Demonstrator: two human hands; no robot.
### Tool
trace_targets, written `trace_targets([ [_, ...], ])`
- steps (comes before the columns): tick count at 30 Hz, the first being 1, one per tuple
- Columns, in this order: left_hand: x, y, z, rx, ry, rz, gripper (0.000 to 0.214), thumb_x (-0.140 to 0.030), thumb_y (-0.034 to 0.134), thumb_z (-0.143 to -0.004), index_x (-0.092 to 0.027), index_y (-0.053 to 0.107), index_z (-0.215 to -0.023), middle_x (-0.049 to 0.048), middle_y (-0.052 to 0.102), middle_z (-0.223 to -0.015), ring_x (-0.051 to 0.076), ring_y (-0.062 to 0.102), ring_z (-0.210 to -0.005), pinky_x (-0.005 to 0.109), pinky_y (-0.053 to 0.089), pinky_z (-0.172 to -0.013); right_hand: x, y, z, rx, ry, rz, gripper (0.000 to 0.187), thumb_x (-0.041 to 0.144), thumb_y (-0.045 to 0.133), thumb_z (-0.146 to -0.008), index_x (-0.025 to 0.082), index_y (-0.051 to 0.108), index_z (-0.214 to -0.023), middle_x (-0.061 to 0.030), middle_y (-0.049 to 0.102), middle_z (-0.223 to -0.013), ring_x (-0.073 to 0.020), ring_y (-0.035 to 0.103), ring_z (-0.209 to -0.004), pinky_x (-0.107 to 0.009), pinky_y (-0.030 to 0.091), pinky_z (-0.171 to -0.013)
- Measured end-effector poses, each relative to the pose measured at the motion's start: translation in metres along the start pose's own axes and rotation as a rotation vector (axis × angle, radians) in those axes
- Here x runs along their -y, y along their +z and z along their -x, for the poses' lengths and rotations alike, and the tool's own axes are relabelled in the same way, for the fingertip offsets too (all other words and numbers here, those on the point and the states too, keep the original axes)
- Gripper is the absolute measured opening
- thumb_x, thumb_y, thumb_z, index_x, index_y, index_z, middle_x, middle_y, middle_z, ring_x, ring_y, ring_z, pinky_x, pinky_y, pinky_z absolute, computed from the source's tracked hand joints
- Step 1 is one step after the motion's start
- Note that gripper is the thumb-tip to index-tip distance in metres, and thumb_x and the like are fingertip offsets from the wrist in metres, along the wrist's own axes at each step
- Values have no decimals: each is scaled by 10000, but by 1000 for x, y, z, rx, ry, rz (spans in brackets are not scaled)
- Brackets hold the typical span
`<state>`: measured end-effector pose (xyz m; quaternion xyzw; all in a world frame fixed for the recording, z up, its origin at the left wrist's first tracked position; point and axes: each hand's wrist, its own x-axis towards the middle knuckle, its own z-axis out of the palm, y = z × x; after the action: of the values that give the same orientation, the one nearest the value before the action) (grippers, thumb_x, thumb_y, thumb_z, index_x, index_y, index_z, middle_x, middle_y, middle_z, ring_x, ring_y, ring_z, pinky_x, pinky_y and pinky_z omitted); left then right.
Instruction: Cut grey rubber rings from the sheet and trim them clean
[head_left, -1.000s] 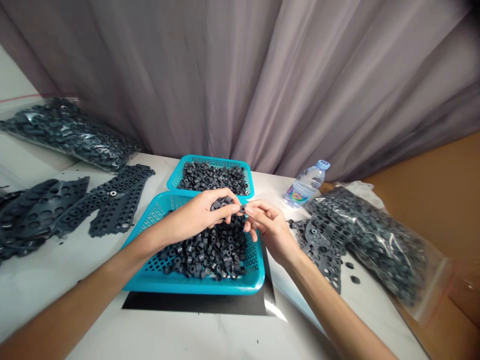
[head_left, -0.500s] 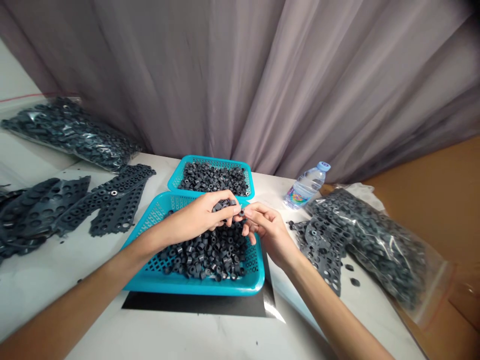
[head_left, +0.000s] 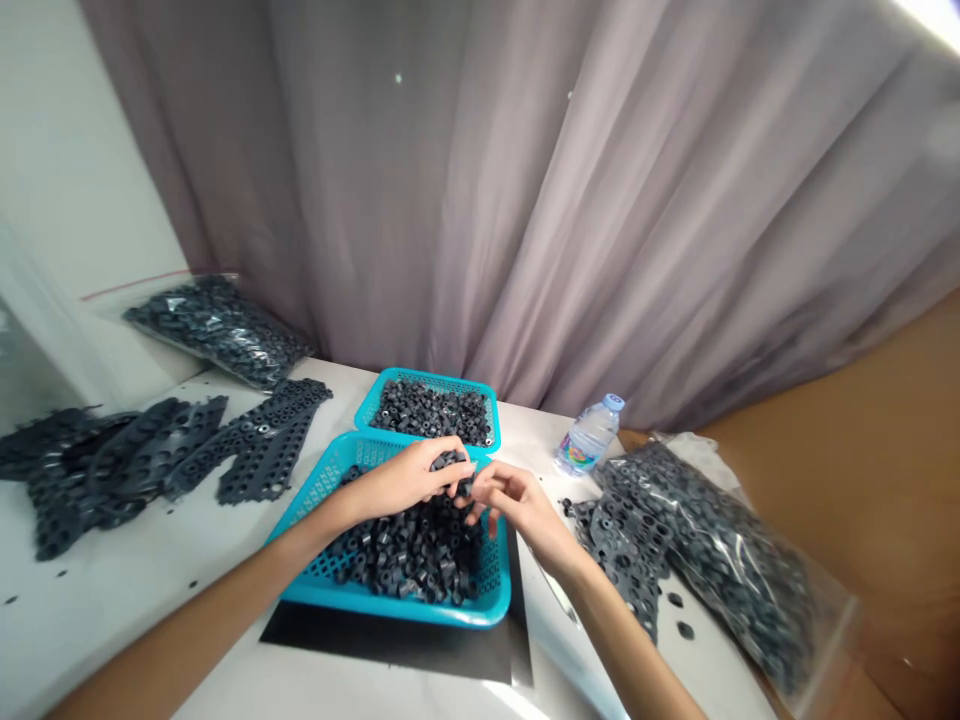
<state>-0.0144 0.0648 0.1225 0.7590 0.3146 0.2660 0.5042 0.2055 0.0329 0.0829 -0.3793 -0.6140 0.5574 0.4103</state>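
My left hand [head_left: 414, 478] is closed round a clutch of small black ring-shaped pieces [head_left: 448, 460] above the large blue basket [head_left: 420, 612]. Close beside it, my right hand [head_left: 519, 503] has its thumb and index finger drawn together near the left fingertips. A dark bit shows between the two hands, but whether the right fingers grip it is too small to make out. Below the hands, a heap of the same black rings [head_left: 412, 560] fills much of the basket.
Behind stands a smaller blue basket [head_left: 365, 415] of black pieces. A water bottle [head_left: 591, 437] is to its right. Perforated black sheets lie left [head_left: 266, 455] and right [head_left: 622, 545]. Filled plastic bags rest at back left [head_left: 221, 325] and far right [head_left: 742, 560]. A grey curtain [head_left: 420, 200] hangs behind.
The view has tilted up, so the table sits lower in the picture. A small ring was visible at the fingertips between my hands; now it is harder to see there.
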Motion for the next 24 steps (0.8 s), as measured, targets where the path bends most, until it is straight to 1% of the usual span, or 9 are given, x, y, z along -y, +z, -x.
trace_targets([
  [3, 6, -2, 1, -38, -8, -39, 454, -642, 581, -977, -189, 614, -971, -18, 598, -770, 134, 523, -639, 229, 378, -539, 0, 1, 0, 6, -34, 54, 241, 385, 783, -883, 170, 687, -833, -48, 734, -824, -181, 724, -741, -230, 534, -569],
  [6, 16, -8, 7, -80, -21, -88, 447, -639, 555, -983, -196, 613, -988, -16, 633, -773, 135, 523, -607, 236, 396, -540, -6, 3, -2, -5, -58, 103, 221, 378, 758, -867, 175, 691, -813, -56, 729, -837, -209, 713, -750, -263, 536, -552],
  [8, 26, -11, 14, -139, -20, -142, 411, -610, 578, -978, -201, 623, -985, -11, 658, -786, 143, 540, -626, 247, 413, -579, -14, 6, -3, -60, -90, 149, 194, 351, 757, -845, 184, 680, -784, -58, 729, -863, -211, 694, -780, -276, 542, -584],
  [10, 37, -12, 22, -206, -23, -191, 379, -578, 566, -990, -204, 628, -978, -9, 664, -778, 164, 572, -668, 264, 434, -639, -21, 10, -3, -157, -138, 197, 158, 310, 732, -845, 195, 657, -767, -48, 723, -898, -199, 668, -833, -289, 554, -682],
  [11, 42, -11, 26, -223, -27, -211, 372, -566, 562, -995, -202, 629, -957, -6, 668, -771, 174, 589, -688, 275, 444, -671, -24, 11, -3, -191, -154, 219, 147, 303, 714, -851, 200, 649, -770, -39, 709, -864, -194, 654, -820, -295, 552, -705],
  [13, 51, -7, 34, -232, -30, -241, 367, -551, 556, -1001, -201, 632, -924, -4, 680, -759, 186, 613, -704, 291, 454, -713, -27, 15, -2, -211, -173, 254, 137, 310, 684, -866, 204, 641, -791, -28, 694, -820, -189, 643, -779, -307, 551, -714],
  [16, 57, -5, 43, -221, -17, -268, 339, -530, 573, -1000, -208, 647, -924, -8, 701, -763, 199, 648, -743, 302, 467, -765, -28, 18, 0, -165, -179, 305, 141, 325, 667, -884, 205, 632, -820, -26, 705, -818, -185, 655, -748, -313, 552, -711],
  [19, 58, -10, 51, -223, -19, -273, 320, -518, 584, -1000, -214, 652, -926, -11, 704, -765, 206, 665, -781, 307, 474, -803, -24, 18, 2, -102, -177, 368, 131, 306, 661, -898, 204, 630, -822, -24, 709, -832, -183, 662, -771, -315, 546, -746],
  [24, 61, -22, 58, -245, -51, -250, 333, -508, 575, -1009, -208, 635, -880, -26, 650, -719, 185, 629, -725, 294, 459, -765, -19, 20, 12, 21, -156, 491, 72, 245, 663, -916, 197, 673, -864, -19, 706, -856, -185, 646, -797, -319, 515, -776],
])
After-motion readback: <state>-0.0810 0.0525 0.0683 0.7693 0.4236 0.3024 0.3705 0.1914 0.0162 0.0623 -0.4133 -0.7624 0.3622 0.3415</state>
